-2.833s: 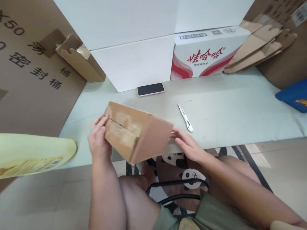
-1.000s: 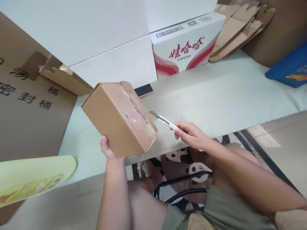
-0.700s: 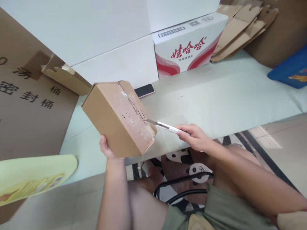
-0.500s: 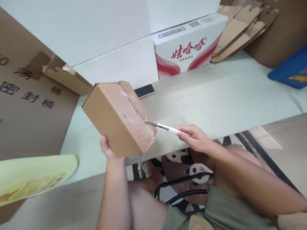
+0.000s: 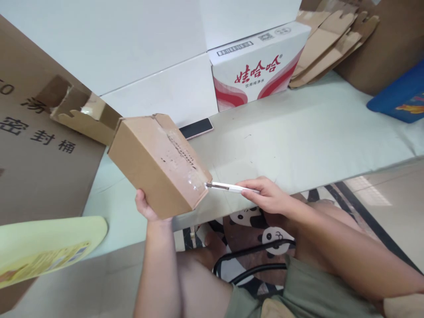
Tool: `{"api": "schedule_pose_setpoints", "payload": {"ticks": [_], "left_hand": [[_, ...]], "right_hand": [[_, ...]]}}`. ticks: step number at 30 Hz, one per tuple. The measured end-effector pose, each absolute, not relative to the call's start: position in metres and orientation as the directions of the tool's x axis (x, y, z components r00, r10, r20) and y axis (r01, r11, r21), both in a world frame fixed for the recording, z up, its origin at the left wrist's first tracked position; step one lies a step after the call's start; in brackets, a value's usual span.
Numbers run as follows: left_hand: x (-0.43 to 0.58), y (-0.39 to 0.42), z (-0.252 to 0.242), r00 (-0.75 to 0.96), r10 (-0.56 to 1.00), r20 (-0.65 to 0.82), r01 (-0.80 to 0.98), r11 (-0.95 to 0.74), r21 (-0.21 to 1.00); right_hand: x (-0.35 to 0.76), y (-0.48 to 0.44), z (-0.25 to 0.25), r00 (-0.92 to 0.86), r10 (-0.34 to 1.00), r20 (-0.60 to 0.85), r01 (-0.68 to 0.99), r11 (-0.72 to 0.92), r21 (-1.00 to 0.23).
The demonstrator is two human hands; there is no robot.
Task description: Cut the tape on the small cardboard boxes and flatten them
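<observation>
A small brown cardboard box (image 5: 145, 163) with a taped seam is tilted above the table's near edge. My left hand (image 5: 145, 208) grips it from underneath; only the thumb and heel show. My right hand (image 5: 266, 194) pinches a slim white utility knife (image 5: 228, 187), whose blade tip touches the taped seam at the box's lower right corner.
A phone (image 5: 196, 128) lies on the pale table (image 5: 298, 137) behind the box. White cartons (image 5: 159, 92), a red-and-white printed carton (image 5: 258, 70), flattened cardboard (image 5: 331, 39), a large brown carton (image 5: 36, 145), a blue item (image 5: 400, 95) and a yellow package (image 5: 43, 247) ring the area.
My right hand picked the knife off the table and brought it to the box. The blade has slid down the taped seam to the lower corner. The box tilted slightly left.
</observation>
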State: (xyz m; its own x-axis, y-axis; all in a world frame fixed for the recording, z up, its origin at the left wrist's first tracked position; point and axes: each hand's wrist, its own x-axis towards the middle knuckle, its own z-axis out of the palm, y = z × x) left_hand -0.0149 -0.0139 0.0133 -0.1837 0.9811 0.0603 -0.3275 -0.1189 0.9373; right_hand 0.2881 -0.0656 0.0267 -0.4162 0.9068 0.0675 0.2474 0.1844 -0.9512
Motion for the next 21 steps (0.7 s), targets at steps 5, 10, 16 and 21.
{"api": "schedule_pose_setpoints", "payload": {"ticks": [5, 10, 16, 21], "left_hand": [[-0.014, -0.013, 0.010, -0.242, 0.970, 0.031, -0.491, -0.150, 0.858], [-0.014, -0.011, 0.015, -0.253, 0.966, 0.044, -0.534, -0.177, 0.826], [-0.022, -0.012, 0.003, -0.246, 0.969, -0.037, -0.502, -0.095, 0.860], [-0.027, -0.013, -0.010, -0.216, 0.968, -0.127, -0.471, 0.011, 0.882]], "right_hand": [[0.289, -0.065, 0.027, -0.431, 0.901, 0.047, 0.250, 0.169, -0.953], [0.296, -0.063, 0.029, -0.351, 0.936, 0.020, 0.242, 0.111, -0.964], [0.297, -0.062, 0.031, -0.123, 0.989, 0.085, 0.112, 0.098, -0.989], [0.294, -0.063, 0.027, -0.084, 0.992, 0.095, 0.034, 0.098, -0.995]]}}
